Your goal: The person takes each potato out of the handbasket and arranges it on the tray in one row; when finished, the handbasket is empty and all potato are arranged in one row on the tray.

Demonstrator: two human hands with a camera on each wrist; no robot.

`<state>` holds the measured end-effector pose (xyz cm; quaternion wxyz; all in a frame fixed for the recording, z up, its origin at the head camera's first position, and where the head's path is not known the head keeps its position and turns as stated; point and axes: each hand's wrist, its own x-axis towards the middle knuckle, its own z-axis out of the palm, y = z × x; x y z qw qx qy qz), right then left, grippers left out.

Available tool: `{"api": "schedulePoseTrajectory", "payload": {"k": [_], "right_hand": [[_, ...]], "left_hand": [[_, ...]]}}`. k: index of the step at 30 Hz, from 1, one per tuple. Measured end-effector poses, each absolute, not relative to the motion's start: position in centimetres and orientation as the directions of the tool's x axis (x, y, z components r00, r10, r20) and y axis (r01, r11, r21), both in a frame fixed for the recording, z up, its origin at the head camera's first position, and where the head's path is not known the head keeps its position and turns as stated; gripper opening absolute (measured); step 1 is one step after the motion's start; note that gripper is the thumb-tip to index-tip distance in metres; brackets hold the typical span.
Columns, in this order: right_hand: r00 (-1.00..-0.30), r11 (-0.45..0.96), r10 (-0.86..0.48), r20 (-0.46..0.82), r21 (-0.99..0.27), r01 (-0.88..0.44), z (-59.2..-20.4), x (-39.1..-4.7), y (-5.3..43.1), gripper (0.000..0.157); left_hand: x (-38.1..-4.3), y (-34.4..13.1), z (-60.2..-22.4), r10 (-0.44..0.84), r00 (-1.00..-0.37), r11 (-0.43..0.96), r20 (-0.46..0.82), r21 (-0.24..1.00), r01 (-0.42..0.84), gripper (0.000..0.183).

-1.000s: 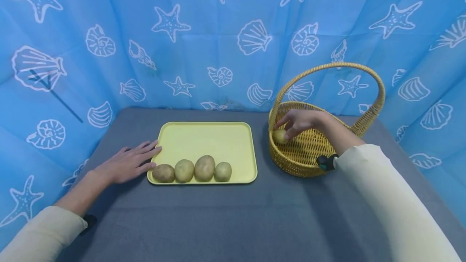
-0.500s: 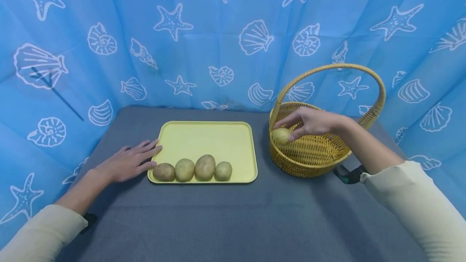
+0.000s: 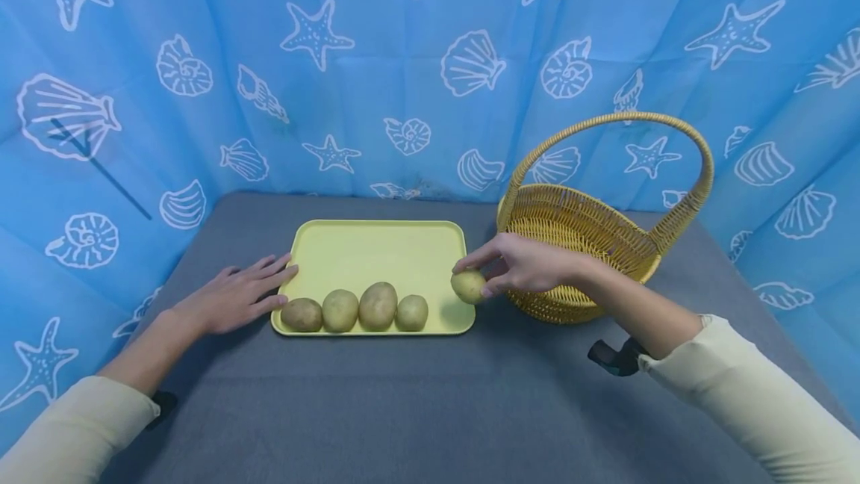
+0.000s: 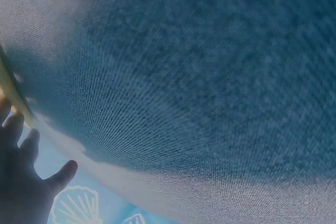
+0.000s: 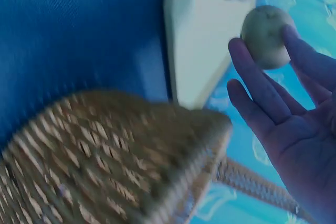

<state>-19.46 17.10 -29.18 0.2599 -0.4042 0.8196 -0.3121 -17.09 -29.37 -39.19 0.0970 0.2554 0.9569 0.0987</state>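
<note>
My right hand (image 3: 527, 264) pinches a small potato (image 3: 468, 286) between thumb and fingers, over the right edge of the yellow tray (image 3: 376, 245). The right wrist view shows the same potato (image 5: 266, 36) held at the fingertips. Along the tray's near edge several potatoes sit in a row, from a browner potato (image 3: 301, 315) at the left to a small round potato (image 3: 412, 313) at the right. My left hand (image 3: 235, 297) lies with spread fingers at the tray's left rim, fingertips on the edge.
A wicker basket (image 3: 558, 308) with a tall arched handle (image 3: 608, 119) stands right of the tray, partly behind the right forearm. Grey cloth (image 3: 376, 409) covers the table. A blue curtain (image 3: 403, 43) with shell and starfish prints hangs behind.
My right hand has lifted the potato out of the basket and carried it left to the tray's right side. The left hand and the row of potatoes have stayed put.
</note>
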Motion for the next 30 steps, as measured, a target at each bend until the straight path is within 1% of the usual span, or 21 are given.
{"api": "schedulePoseTrajectory", "payload": {"k": [2, 5, 10, 15, 19, 25, 30], "right_hand": [[-0.534, 0.467, -0.828, -0.172, -0.739, -0.485, -29.9, -19.1, 16.5, 0.046], [-0.548, 0.466, -0.82, -0.165, -0.75, -0.47, -31.2, -18.7, 15.9, 0.046], [-0.592, 0.49, -0.793, -0.141, -0.727, -0.482, -33.5, -18.3, 15.4, 0.047], [-0.601, 0.496, -0.789, -0.125, -0.707, -0.504, -35.0, -18.0, 14.8, 0.047], [-0.611, 0.504, -0.784, -0.114, -0.691, -0.518, -35.3, -17.6, 14.4, 0.047], [-0.594, 0.513, -0.8, -0.086, -0.611, -0.603, -35.2, -17.4, 14.4, 0.044], [-0.607, 0.523, -0.792, -0.063, -0.581, -0.623, -34.2, -17.1, 15.3, 0.042]], "left_hand": [[-17.1, -29.3, -39.2, 0.509, -0.85, 0.849, -0.134, 0.239, 0.47, 0.066], [-17.1, -29.2, -39.3, 0.512, -0.849, 0.847, -0.13, 0.24, 0.475, 0.065], [-17.1, -29.2, -39.2, 0.515, -0.847, 0.846, -0.13, 0.238, 0.478, 0.065], [-17.0, -29.2, -39.2, 0.515, -0.847, 0.846, -0.131, 0.242, 0.476, 0.065], [-16.8, -29.3, -39.2, 0.511, -0.849, 0.847, -0.132, 0.246, 0.472, 0.064], [-16.8, -29.3, -39.2, 0.509, -0.851, 0.849, -0.132, 0.242, 0.47, 0.064], [-16.9, -29.2, -39.2, 0.518, -0.846, 0.845, -0.127, 0.23, 0.483, 0.064]]}}
